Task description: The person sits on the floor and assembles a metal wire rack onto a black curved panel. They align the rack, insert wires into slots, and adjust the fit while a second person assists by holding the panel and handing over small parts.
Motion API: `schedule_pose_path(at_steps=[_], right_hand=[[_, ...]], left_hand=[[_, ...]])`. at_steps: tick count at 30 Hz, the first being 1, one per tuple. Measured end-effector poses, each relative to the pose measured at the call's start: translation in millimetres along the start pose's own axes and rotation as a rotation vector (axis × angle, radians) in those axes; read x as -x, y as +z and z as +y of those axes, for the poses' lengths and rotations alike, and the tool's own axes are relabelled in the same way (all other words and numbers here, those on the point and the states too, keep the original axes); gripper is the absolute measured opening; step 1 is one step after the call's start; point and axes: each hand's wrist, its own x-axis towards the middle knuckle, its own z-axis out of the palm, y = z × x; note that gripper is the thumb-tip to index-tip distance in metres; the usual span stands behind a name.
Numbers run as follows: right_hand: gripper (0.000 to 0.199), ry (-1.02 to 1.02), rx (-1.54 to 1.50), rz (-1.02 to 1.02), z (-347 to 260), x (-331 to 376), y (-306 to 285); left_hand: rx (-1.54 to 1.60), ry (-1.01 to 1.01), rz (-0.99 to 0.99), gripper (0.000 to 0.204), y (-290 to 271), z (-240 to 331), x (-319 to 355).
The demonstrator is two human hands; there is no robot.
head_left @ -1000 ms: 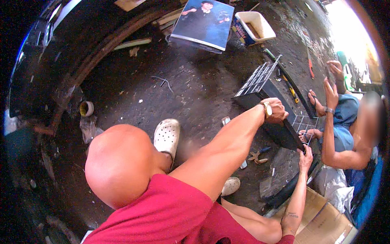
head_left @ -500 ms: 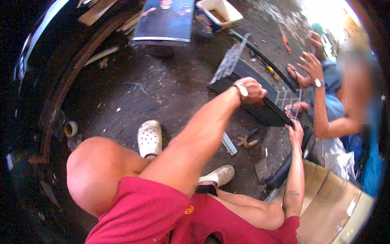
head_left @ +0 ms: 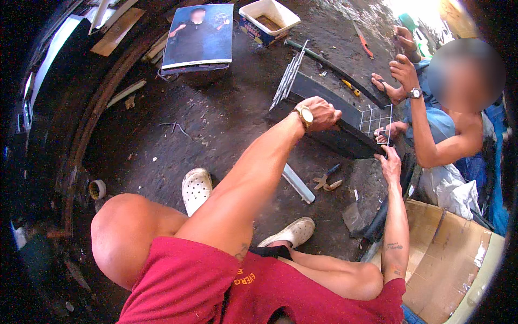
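The person's left hand is clenched around the edge of a black box-shaped frame; the right hand grips its corner beside a white wire grid, near a co-worker's bare foot. Pliers lie nearby on the dark floor.

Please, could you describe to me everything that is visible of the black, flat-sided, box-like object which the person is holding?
The black, flat-sided, box-like object has dark faces and a long straight edge; its material is unclear. A pale, metal-looking wire grid shows at its left end, and a second pale wire grid at its right. It slants from upper left to lower right in the view. The left hand grips its near edge; the right hand holds its right corner. Its underside is hidden.
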Motion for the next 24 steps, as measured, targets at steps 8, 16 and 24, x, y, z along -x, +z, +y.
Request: schedule_pose_path(at_steps=[8,16,24], right_hand=[[0.038,0.012,0.005,-0.023,-2,0,-2],[0.038,0.009,-0.033,-0.053,-2,-1,-1],[0.040,0.002,0.009,-0.027,10,2,1]], left_hand=[[0.015,0.010,-0.003,0.014,7,-1,-1],[0.057,-0.010,-0.022,0.015,13,-2,-3],[0.101,0.009,0.021,0.037,10,-4,0]])
